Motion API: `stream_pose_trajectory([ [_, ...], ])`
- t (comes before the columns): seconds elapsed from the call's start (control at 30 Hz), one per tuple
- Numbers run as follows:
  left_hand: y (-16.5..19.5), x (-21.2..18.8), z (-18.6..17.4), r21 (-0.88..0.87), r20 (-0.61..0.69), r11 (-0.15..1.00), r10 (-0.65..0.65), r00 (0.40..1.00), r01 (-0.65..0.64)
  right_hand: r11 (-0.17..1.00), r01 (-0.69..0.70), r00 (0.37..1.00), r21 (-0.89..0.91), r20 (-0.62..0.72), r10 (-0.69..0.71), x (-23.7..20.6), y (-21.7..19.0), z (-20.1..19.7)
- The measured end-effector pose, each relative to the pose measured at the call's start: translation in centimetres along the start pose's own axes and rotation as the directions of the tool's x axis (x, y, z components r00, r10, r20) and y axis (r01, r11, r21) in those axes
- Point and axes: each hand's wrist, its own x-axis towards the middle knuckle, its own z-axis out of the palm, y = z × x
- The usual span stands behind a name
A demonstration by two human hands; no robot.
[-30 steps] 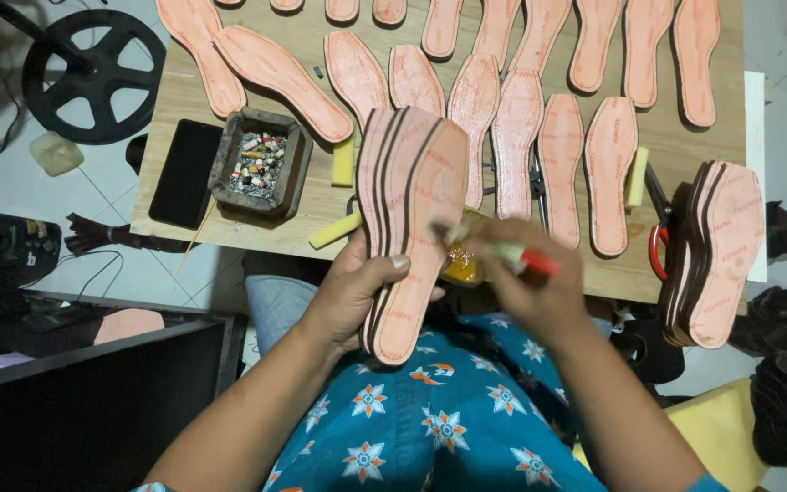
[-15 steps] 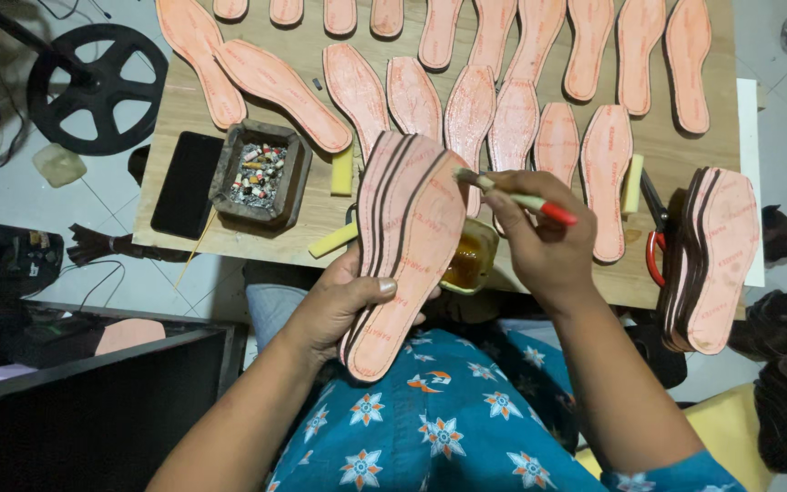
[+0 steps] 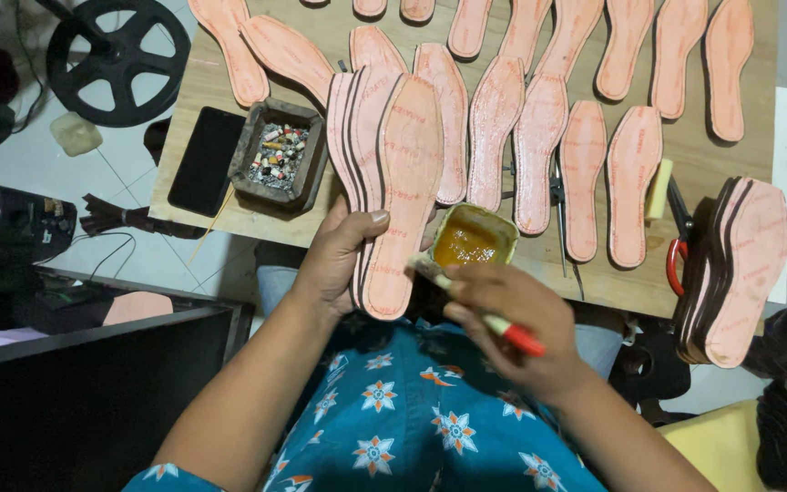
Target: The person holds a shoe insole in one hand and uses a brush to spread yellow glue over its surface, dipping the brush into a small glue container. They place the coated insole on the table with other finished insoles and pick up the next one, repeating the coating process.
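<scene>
We've got our left hand (image 3: 334, 264) wrapped around a fanned stack of pink insoles (image 3: 392, 182), thumb pressed across the front one, fingers behind, so that grip is clamped on the stack. The stack stands tilted, heel end down near our lap, toe end up over the desk (image 3: 685, 273).

Our right hand (image 3: 512, 319) is pinching a brush (image 3: 475, 305) with a red handle end; the fingers are closed tight on it. The bristle end points up-left and sits right at the edge of the glue pot (image 3: 473, 239), just beside the stack's lower right side. We can't tell if the bristles are actually touching the front insole or not.

Taking the glue pot as the landmark: it's a small square tub of amber glue sitting at the near edge of the desk. Left of it, past the stack, there's a wooden tray (image 3: 277, 155) full of small bits, and further left a black phone (image 3: 206, 160) lying flat. Beyond the pot, lots of single insoles (image 3: 585, 173) are laid out flat in rows. Far right of the pot, another stack of soles (image 3: 735, 269) leans at the desk corner, with red-handled scissors (image 3: 678, 246) next to it. A yellow block (image 3: 658, 189) sits between them and the laid-out insoles.
</scene>
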Motion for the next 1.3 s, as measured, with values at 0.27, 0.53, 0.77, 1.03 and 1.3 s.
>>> stream_pose_trajectory([
  [0.27, -0.3, -0.7, 0.9, 0.043, 0.084, 0.999, 0.022, 0.996, -0.026, 0.958, -0.244, 0.956, 0.149, -0.13, 0.263, 0.1, 1.4, 0.5],
  [0.53, 1.0, -1.8, 1.3, 0.018, 0.142, 0.993, -0.121, 0.982, 0.12, 0.946, -0.279, 0.893, 0.163, -0.318, 0.318, 1.3, 3.4, -1.9],
  [0.77, -0.1, -2.0, 0.7, 0.311, 0.14, 0.943, -0.168, 0.976, 0.118, 0.911, -0.348, 0.911, 0.222, -0.149, 0.384, 2.2, 3.9, -1.5],
  [1.03, 0.9, -3.1, 0.0, 0.223, 0.13, 0.95, -0.253, 0.959, 0.221, 0.946, -0.238, 0.786, 0.219, -0.528, 0.32, 4.7, 6.9, -3.5],
  [1.3, 1.1, -3.7, -1.1, 0.028, 0.18, 0.96, -0.278, 0.944, 0.277, 0.896, -0.355, 0.741, 0.269, -0.504, 0.445, 1.6, 8.0, -3.2],
])
